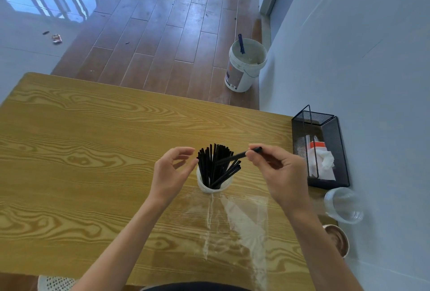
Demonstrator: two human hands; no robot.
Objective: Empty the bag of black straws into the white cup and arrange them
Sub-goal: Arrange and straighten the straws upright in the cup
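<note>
A white cup stands on the wooden table and holds several black straws that fan out above its rim. My right hand pinches one black straw near its upper end and holds it slanted across the bundle. My left hand hovers just left of the straws with its fingers loosely curved and nothing in them. The clear plastic bag lies flat on the table in front of the cup, between my forearms.
A black mesh basket with white and orange packets sits at the table's right edge. Stacked clear cups and a brown-lined paper cup lie near it. A white bucket stands on the floor beyond the table.
</note>
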